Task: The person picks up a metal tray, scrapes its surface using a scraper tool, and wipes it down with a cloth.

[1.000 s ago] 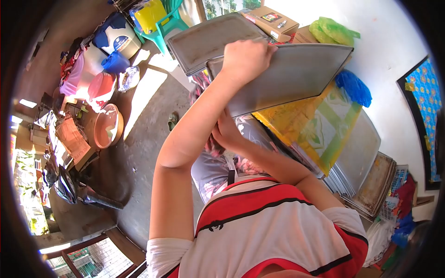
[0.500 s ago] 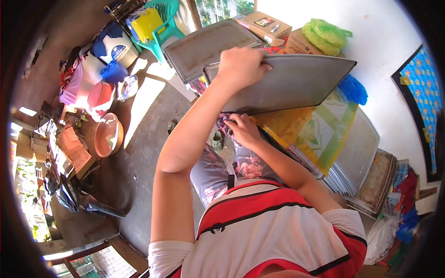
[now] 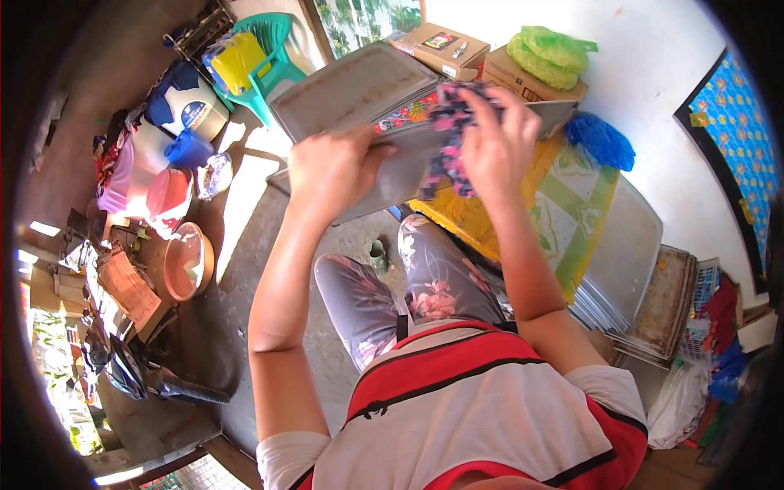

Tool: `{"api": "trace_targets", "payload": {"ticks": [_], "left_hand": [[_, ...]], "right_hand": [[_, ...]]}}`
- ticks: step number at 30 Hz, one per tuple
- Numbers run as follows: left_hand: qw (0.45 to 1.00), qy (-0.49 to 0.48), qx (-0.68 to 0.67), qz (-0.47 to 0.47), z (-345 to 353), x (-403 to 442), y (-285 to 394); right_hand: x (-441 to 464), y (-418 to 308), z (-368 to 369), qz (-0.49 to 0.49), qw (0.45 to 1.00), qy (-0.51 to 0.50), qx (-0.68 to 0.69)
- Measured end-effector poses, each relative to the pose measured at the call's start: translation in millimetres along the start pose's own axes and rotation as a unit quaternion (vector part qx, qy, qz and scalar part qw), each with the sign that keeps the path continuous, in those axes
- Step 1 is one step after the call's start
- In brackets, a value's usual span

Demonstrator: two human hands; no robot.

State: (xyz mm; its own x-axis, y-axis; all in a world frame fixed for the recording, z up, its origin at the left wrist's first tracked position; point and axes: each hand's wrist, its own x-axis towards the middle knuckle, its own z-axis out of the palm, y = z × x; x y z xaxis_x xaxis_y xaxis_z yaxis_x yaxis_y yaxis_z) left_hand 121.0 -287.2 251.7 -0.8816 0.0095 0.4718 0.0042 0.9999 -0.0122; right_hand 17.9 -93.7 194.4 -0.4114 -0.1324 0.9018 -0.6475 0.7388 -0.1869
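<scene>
My left hand (image 3: 333, 170) is closed over the upper edge of a grey metal baking tray (image 3: 394, 178), which is tilted in front of my knees. A dark cloth with pink flowers (image 3: 447, 151) is in my right hand (image 3: 500, 143), bunched between the fingers and draped over the tray's edge and face. Much of the tray is hidden behind my hands and the cloth. Just beyond it, a second baking tray (image 3: 351, 90) lies flat with a browned surface.
Yellow-and-green plastic sheeting (image 3: 563, 212) covers a surface on the right, beside stacked metal trays (image 3: 625, 286). Cardboard boxes (image 3: 445, 49), a green bag (image 3: 551, 57) and a blue bag (image 3: 600, 140) stand behind. At left are a green chair (image 3: 273, 61) and a basin (image 3: 188, 261).
The tray has moved left and lower with my left hand. My right hand has risen from below the tray's lower edge to its upper edge, bringing the cloth along.
</scene>
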Motion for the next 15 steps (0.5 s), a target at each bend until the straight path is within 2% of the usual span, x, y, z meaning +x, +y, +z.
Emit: {"api": "trace_targets", "payload": {"ticks": [3, 6, 7, 9, 12, 15], "left_hand": [[0.999, 0.033, 0.022, -0.012, -5, -20, -21], [0.997, 0.064, 0.027, -0.014, -11, -35, -34], [0.997, 0.070, 0.024, -0.016, -13, -38, -36], [0.996, 0.081, 0.021, -0.024, -18, -42, -41], [0.990, 0.130, -0.012, -0.054, -24, -46, -48], [0.988, 0.123, -0.013, -0.089, -33, -48, -56]], "right_hand": [[1, 45, 8, 0.095, 0.995, 0.031, -0.031], [-2, 82, 32, 0.182, 0.975, 0.079, 0.105], [-5, 90, 46, 0.214, 0.950, 0.100, 0.203], [-17, 102, 76, 0.270, 0.867, 0.137, 0.395], [-54, 109, 115, 0.513, 0.689, 0.052, 0.509], [-97, 126, 155, 0.490, 0.759, 0.012, 0.429]]}}
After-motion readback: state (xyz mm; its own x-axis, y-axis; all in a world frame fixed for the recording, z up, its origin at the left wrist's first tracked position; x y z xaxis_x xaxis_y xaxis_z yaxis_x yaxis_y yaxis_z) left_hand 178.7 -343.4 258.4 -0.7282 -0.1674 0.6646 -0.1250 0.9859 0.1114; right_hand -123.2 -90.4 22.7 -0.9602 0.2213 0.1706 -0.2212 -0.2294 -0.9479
